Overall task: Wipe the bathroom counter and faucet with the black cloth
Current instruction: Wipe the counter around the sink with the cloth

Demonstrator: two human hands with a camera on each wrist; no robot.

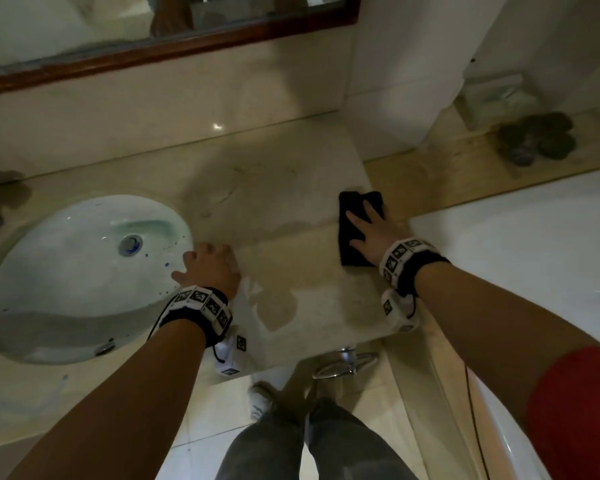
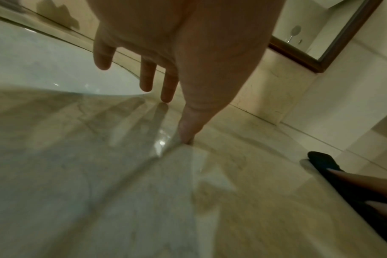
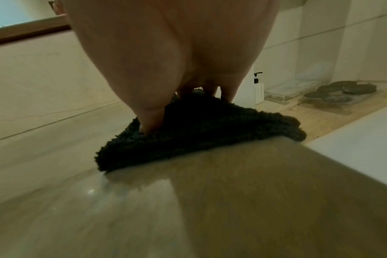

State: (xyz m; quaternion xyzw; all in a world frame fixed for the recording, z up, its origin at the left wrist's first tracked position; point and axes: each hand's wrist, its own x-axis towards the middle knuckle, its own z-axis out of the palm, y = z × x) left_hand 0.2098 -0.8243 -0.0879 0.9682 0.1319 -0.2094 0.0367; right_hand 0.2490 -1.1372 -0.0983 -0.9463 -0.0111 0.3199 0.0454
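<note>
the cloth (image 1: 355,244) is plain black and fuzzy, the counter (image 1: 291,188) beige marble with faint veins and darker wet patches. the sink (image 1: 66,271) is white with blue specks. both wristbands (image 1: 201,306) carry black-and-white square markers; the mirror frame (image 1: 187,46) is dark reddish brown.

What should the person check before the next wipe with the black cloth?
1. Fluffy black cloth lies flat on the beige marble counter: ok.
2. Right hand presses the cloth with straight fingers: ok.
3. Cloth sits at the counter's right edge, one corner over it in the right wrist view, so wipe back toward the white oval sink: ok.
4. Left hand rests by the sink rim, in the path of a leftward wipe: not ok.
5. Wet patches left on the counter between the hands: not ok.
6. Faucet wiped: cannot tell, it is blurred at the far left edge.
</note>
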